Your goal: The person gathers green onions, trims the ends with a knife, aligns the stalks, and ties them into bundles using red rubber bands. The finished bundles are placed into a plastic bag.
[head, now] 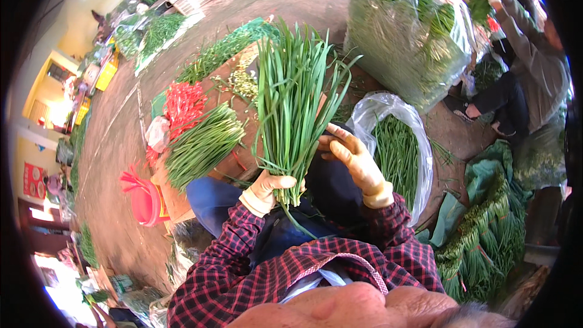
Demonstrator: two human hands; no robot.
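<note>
My left hand [268,189], in a pale glove, grips a bunch of long flat green leaves, likely garlic chives [291,100], near its pale stem ends. The leaf tips fan out away from me. Beside the bunch on the right is my right hand [357,159], gloved too, fingers spread and holding nothing; its fingertips are close to the leaves, and I cannot tell whether they touch. A heap of green stems [205,143] lies on a brown board [223,168] to the left. Red plastic strips [184,105] are piled just past that heap.
A clear plastic bag [423,146] of green stems stands open by my right knee. Farther right lie tied bundles [487,241] on green sacking. A large stuffed bag [401,41] stands ahead, a pink bucket [148,202] to the left. Another person [533,68] sits at right.
</note>
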